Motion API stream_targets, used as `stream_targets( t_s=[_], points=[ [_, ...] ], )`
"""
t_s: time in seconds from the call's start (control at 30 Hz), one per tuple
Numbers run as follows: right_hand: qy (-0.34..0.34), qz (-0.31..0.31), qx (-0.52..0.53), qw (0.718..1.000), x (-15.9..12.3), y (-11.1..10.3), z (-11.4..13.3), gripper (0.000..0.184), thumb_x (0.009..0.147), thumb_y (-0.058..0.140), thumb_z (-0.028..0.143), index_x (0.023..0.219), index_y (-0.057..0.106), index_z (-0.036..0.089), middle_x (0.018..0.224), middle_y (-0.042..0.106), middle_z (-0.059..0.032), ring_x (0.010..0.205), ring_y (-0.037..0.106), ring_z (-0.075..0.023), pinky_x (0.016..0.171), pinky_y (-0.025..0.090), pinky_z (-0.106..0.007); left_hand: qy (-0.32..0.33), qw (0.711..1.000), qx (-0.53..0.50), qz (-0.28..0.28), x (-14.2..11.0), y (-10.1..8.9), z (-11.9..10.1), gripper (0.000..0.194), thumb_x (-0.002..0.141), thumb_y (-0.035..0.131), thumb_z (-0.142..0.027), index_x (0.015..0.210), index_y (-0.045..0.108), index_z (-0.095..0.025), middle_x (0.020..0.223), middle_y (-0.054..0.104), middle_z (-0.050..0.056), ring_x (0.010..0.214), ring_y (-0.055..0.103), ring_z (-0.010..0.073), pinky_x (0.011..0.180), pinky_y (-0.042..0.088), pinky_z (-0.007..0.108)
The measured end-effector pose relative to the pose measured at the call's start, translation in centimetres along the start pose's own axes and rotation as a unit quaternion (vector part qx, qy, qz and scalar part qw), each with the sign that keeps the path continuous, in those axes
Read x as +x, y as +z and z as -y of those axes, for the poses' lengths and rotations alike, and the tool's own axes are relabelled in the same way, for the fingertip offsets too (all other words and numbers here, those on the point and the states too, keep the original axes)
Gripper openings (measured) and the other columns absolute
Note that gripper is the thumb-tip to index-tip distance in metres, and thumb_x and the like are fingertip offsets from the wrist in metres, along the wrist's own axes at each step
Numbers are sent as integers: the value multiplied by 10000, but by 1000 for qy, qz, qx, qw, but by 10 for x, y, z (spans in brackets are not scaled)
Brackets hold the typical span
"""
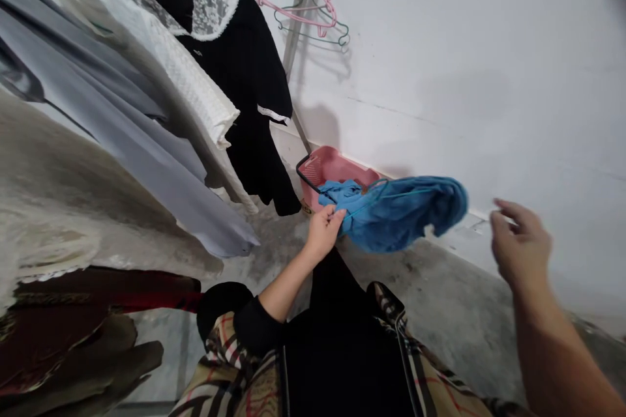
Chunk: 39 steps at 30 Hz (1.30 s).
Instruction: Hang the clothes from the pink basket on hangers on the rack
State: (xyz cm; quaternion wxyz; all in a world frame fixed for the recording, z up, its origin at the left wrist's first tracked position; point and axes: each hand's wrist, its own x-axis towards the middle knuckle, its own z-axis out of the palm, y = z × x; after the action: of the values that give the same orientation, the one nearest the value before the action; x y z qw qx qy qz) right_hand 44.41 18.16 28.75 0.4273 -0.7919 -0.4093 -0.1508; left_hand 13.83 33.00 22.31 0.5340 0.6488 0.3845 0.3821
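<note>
My left hand is closed on one end of a blue garment, which hangs out to the right on a thin hanger wire. The garment is held above the concrete floor, in front of a pink basket. My right hand is raised at the right, apart from the garment, with its fingers loosely curled and nothing in them.
Clothes hang on a rack at the left: a black top with lace collar, a white piece and grey fabric. Pink and green empty hangers hang by the white wall. Dark red and brown garments lie at lower left.
</note>
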Motion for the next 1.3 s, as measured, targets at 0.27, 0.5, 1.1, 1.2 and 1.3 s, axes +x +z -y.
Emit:
stream_targets(
  t_s=[0.27, 0.5, 1.1, 1.2, 1.3],
  points=[
    [-313, 159, 86, 932, -47, 60, 73, 236, 890, 569, 248, 1107, 650, 200, 1036, 665, -107, 970, 617, -209, 854, 511, -370, 10, 999, 43, 11, 2, 4, -8, 451, 876, 487, -498, 600, 276, -210, 594, 232, -60, 567, 256, 97, 548, 230, 245],
    [-316, 129, 33, 939, -61, 56, 92, 294, 836, 657, 366, 1050, 672, 165, 942, 683, -104, 879, 613, -221, 830, 472, -375, 23, 993, 108, 41, -7, -1, -3, 431, 886, 474, -472, 591, 317, -199, 602, 307, -51, 591, 317, 107, 583, 249, 251],
    [284, 338, 273, 854, 7, 10, -12, 352, 794, 608, 563, 850, 719, 233, 484, 269, 41, 419, 227, -81, 401, 157, -256, -50, 993, 61, 89, -30, -25, 41, 421, 894, 436, -517, 621, 382, -201, 622, 324, -39, 605, 346, 114, 605, 323, 249],
    [269, 310, 306, 859, 8, 56, -14, 428, 815, 594, 523, 1148, 634, 257, 559, 369, 36, 446, 280, -79, 413, 195, -228, -51, 991, 36, 119, -31, -19, 41, 420, 881, 463, -530, 635, 432, -190, 641, 375, -30, 633, 391, 119, 632, 353, 254],
    [196, 365, 225, 882, -2, 131, -2, 533, 845, 515, 515, 1252, 588, 179, 632, 488, 13, 476, 356, -85, 448, 285, -215, -49, 989, 29, 134, -32, -16, 39, 424, 871, 481, -537, 638, 454, -185, 655, 395, -24, 651, 398, 122, 646, 357, 257]
  ],
)
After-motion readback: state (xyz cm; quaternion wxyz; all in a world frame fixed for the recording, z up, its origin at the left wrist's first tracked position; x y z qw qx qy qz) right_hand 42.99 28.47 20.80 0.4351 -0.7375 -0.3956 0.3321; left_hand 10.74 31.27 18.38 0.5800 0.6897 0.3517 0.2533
